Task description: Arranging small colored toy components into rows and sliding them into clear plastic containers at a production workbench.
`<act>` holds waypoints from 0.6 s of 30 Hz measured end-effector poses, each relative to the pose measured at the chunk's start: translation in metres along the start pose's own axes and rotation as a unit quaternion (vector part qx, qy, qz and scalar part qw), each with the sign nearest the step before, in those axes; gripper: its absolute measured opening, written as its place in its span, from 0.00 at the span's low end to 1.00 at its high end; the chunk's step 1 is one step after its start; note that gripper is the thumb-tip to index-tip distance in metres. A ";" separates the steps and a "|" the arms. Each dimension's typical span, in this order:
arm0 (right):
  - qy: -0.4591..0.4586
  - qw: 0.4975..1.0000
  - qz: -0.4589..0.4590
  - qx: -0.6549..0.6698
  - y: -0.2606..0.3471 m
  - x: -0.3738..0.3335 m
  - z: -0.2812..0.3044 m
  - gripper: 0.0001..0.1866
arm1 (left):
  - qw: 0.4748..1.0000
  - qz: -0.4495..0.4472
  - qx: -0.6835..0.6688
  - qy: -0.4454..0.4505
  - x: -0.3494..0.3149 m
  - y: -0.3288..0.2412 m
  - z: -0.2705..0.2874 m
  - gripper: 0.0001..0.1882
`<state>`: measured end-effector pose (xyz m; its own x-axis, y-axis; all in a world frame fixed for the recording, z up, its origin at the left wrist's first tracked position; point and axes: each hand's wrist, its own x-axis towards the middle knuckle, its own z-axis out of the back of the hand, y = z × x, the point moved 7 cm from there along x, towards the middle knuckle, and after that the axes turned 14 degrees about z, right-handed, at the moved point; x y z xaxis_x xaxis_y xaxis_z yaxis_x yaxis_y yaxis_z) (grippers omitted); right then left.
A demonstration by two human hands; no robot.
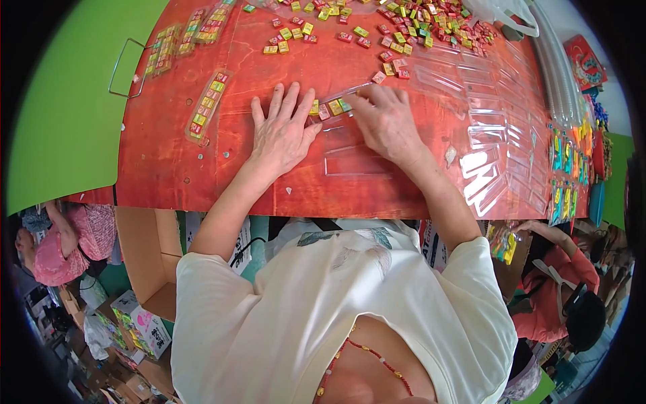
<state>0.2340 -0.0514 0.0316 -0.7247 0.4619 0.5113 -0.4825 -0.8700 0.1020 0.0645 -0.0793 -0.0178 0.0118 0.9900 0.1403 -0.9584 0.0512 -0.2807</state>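
Note:
My left hand (282, 135) lies flat on the red tabletop with its fingers spread, the thumb side close to a slim clear plastic tray (363, 86). A short row of small square packets (335, 108), yellow, pink and green, sits in that tray. Over the tray's right part is my right hand (389, 122), fingers bent and pinched together beside the green packet; the fingertips hide whatever they hold. Just below lies an empty clear tray (356, 163). To the left of my left hand rests a filled tray (207, 106) with a line of yellow and red packets.
Loose packets (431, 27) are heaped at the far side. More filled trays (195, 30) lie far left, by a wire handle (124, 67) and green board (60, 101). Empty trays (488, 128) spread at right, near stacked trays (555, 60). Other people sit at both sides.

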 end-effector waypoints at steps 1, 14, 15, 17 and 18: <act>0.000 1.000 -0.001 -0.001 -0.004 -0.003 0.002 0.15 | 1.000 -0.003 0.005 -0.008 0.000 -0.001 0.001 0.29; 0.061 0.994 0.080 -0.037 0.024 0.005 -0.014 0.17 | 0.997 -0.005 0.022 -0.070 0.001 -0.006 0.012 0.20; 0.060 0.994 0.080 -0.036 0.025 0.005 -0.017 0.17 | 0.996 -0.010 0.037 -0.083 0.000 -0.008 0.013 0.20; 0.060 0.994 0.081 -0.040 0.025 0.004 -0.022 0.18 | 0.994 -0.015 0.052 -0.096 0.002 -0.013 0.016 0.20; 0.060 0.994 0.081 -0.040 0.026 0.004 -0.022 0.18 | 0.992 -0.024 0.069 -0.105 0.002 -0.017 0.017 0.20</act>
<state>0.2079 -0.0683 0.0169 -0.8471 0.3390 0.4093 -0.3896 -0.9199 -0.0443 0.0758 -0.0799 0.0032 0.0125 0.9373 0.3482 -0.9884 0.0643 -0.1377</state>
